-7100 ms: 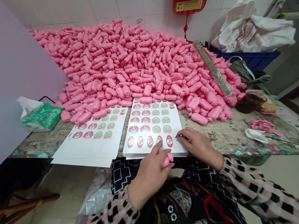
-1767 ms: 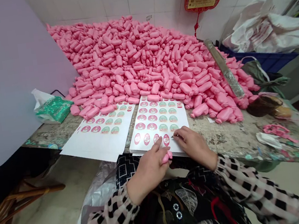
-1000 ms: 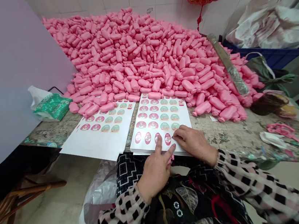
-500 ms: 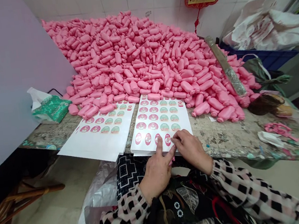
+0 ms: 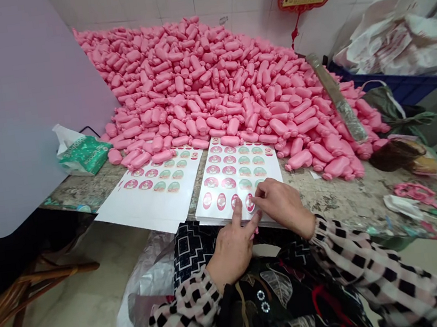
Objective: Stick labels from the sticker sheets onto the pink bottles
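Note:
Under my left hand a small pink plastic bottle is held in the curled fingers, mostly hidden. The index finger of that hand stretches forward onto the sticker sheet, and its thumb points towards my right hand. This sheet tops a stack at the table's front edge and carries rows of pink and green rounded labels. With thumb and forefinger together, my right hand pinches the right edge of the last oval sticker in the bottom row.
A large heap of pink bottles covers the table's back. Another sheet lies left, beside a green tissue pack. A flat bar rests on the heap. Pink scissors lie right, before a blue crate.
My right hand has moved left from the sheet's margin onto the last oval sticker's edge. My left hand has turned over the bottle, which showed more before. The view has shifted slightly.

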{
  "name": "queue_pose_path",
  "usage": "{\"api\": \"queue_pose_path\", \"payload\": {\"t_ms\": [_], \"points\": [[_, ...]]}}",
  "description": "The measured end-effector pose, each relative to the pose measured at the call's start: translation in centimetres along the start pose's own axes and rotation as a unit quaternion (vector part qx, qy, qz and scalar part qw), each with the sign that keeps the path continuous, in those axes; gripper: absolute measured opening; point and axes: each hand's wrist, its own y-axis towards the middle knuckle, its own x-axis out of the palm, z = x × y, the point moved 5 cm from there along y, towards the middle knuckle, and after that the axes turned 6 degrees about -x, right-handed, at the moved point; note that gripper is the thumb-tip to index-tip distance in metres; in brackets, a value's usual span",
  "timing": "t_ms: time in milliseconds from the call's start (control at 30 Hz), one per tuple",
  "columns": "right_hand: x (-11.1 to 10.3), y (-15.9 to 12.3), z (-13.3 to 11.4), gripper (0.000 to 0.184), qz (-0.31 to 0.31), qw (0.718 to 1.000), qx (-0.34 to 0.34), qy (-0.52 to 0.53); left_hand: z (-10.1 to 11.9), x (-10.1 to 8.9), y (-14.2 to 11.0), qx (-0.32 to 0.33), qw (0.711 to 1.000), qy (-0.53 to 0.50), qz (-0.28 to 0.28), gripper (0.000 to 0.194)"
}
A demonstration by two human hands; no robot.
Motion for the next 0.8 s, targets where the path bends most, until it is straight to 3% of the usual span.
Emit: {"api": "queue_pose_path", "payload": {"t_ms": [167, 300, 433, 500, 567, 633, 700, 733, 800], "points": [[-1.3, 0.0, 0.0, 0.019, 0.039, 0.999, -0.001, 0.005, 0.0, -0.2, 0.1, -0.008, 1.000, 0.012, -0.003, 0.068], [-2.7, 0.1, 1.5, 0.024, 0.073, 0.997, 0.016, 0.029, -0.1, -0.3, 0.1, -0.022, 1.000, -0.008, -0.016, 0.062], [-2.9, -0.4, 3.3, 0.027, 0.115, 0.984, 0.018, 0.139, -0.4, -2.0, -0.7, -0.010, 0.992, -0.126, 0.021, 0.054], [-2.7, -1.0, 3.6, 0.030, 0.145, 0.958, 0.018, 0.246, -0.8, -3.5, -1.1, -0.031, 0.964, -0.254, 0.068, 0.052], [-2.4, -1.8, 3.0, 0.031, 0.166, 0.921, 0.018, 0.352, -1.5, -4.4, -1.1, -0.091, 0.890, -0.440, 0.075, 0.051], [-2.2, -2.7, 1.6, 0.030, 0.161, 0.893, 0.007, 0.420, -1.6, -4.3, -0.6, -0.154, 0.757, -0.635, 0.026, 0.050], [-2.0, -3.5, -0.2, 0.028, 0.141, 0.886, -0.020, 0.441, -1.0, -4.0, 0.0, -0.193, 0.609, -0.769, -0.022, 0.048], [-1.9, -3.8, -1.0, 0.027, 0.134, 0.888, -0.036, 0.438, -0.7, -3.9, 0.4, -0.204, 0.552, -0.808, -0.036, 0.047], [-1.7, -4.3, -2.0, 0.026, 0.128, 0.896, -0.055, 0.421, -0.2, -3.7, 1.0, -0.217, 0.490, -0.843, -0.048, 0.045]]}}
